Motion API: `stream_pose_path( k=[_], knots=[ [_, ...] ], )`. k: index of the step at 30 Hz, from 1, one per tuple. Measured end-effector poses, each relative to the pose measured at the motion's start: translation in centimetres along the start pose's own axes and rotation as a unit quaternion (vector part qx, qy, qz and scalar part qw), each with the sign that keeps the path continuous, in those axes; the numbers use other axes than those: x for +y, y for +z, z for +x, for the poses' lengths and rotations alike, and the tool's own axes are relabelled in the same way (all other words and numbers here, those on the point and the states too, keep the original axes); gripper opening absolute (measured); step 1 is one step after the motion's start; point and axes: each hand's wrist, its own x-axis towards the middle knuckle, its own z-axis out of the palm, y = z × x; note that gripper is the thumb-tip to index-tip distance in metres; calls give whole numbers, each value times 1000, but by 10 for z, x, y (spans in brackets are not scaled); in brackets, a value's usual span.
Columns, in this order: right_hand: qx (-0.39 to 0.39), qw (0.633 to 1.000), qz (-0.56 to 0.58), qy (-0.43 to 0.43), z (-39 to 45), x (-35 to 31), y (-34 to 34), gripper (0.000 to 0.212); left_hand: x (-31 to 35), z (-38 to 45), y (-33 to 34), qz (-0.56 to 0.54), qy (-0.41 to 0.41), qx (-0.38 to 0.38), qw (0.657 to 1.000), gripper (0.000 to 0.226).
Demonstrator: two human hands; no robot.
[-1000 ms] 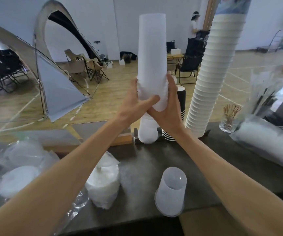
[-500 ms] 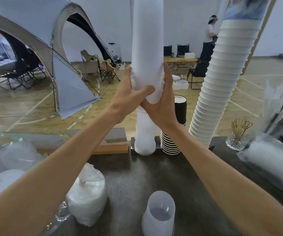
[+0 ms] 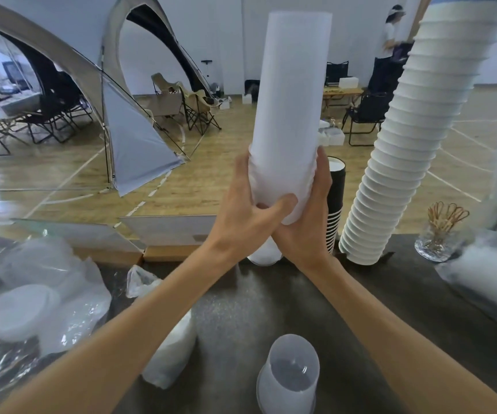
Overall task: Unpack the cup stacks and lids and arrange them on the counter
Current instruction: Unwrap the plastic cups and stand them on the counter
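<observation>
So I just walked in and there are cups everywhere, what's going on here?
A person is holding a tall stack of frosted plastic cups upright above the dark counter, with the left hand and right hand wrapped around its lower end. A tall white cup stack and a black cup stack already stand behind. Bagged lids lie to the left.

an indoor sports hall is being suggested by the line-marked wooden floor (image 3: 181, 180), tent (image 3: 133, 135) and folding chairs (image 3: 196, 112).
</observation>
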Motion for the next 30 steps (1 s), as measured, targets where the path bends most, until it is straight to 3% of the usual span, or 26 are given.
stream_pose_path(
  k=[19,30],
  knots=[
    [-2,995,-54,86,-1,3,9,110,-15,8,-7,-41,-29,-34,998,84],
    [13,996,-79,43,45,-4,16,115,1,51,-15,-22,2,-25,999,79]
  ],
)
